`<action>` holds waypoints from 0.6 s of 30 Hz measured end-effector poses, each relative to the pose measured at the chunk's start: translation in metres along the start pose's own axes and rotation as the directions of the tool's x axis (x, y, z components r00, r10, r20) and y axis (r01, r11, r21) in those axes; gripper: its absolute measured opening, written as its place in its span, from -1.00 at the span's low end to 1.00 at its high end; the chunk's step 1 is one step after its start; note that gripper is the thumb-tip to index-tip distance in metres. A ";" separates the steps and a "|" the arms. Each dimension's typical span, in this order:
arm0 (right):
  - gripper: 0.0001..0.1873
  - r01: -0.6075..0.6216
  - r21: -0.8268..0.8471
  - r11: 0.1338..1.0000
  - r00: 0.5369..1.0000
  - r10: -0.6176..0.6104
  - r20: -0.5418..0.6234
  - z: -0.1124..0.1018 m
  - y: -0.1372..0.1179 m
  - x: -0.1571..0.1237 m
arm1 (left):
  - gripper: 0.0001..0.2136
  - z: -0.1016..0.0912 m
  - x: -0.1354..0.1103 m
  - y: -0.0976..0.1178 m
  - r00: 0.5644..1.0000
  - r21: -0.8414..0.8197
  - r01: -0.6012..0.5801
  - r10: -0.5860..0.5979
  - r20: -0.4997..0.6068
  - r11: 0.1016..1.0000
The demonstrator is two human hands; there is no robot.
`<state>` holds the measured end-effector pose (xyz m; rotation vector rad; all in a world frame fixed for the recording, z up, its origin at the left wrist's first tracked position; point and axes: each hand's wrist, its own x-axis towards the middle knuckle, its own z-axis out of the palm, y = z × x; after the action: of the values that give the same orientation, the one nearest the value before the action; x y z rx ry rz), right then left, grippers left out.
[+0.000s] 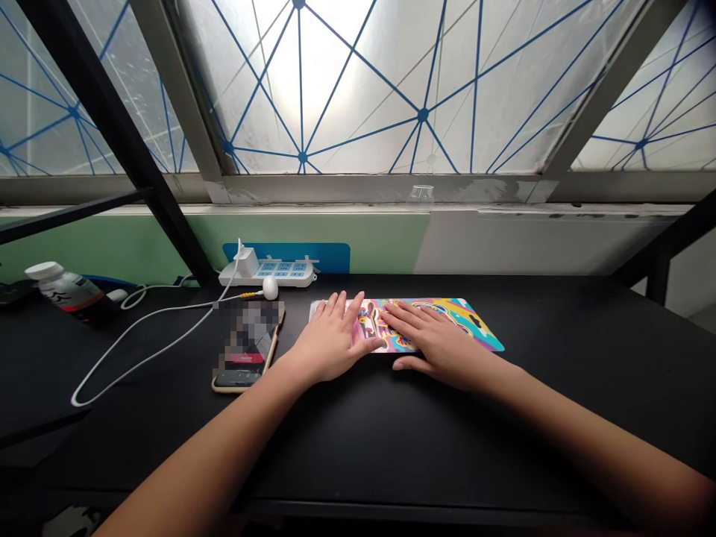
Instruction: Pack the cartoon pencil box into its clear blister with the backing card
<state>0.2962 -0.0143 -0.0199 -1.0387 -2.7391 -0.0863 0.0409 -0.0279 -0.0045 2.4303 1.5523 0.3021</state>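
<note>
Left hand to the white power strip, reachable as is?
Likely yes: the left hand rests on a colourful printed mat; the white plastic power strip sits just ahead, with only a flat gold-edged smartphone nearby, nothing tall.

This is looking like a small office or study corner: a black counter (391,447) is standing beneath a frosted window (391,89) patterned with blue lines, a power strip (265,274) is sitting along its back edge, a smartphone (246,347) is lying near a white cable (168,309), and a colourful desk mat (447,317) is covering its middle.
</note>
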 end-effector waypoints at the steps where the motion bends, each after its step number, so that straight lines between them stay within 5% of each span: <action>1: -0.10 -0.005 0.012 1.000 1.000 0.005 0.003 -0.001 0.005 -0.005 | -0.13 0.001 0.000 0.000 1.000 -0.001 0.003 -0.003 -0.004 1.000; 10: -0.25 -0.049 -0.020 0.999 0.993 0.047 -0.107 -0.010 0.054 -0.055 | -0.14 -0.002 0.001 0.002 0.999 0.070 0.025 -0.028 0.035 0.997; 18: -0.17 -0.066 -0.101 0.993 0.988 0.051 -0.145 -0.002 0.028 -0.041 | -0.25 -0.006 0.001 0.001 0.999 0.113 0.005 -0.008 0.031 0.994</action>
<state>0.3446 -0.0204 -0.0269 -1.0940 -2.5981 -0.2879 0.0403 -0.0269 0.0014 2.5013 1.6051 0.1781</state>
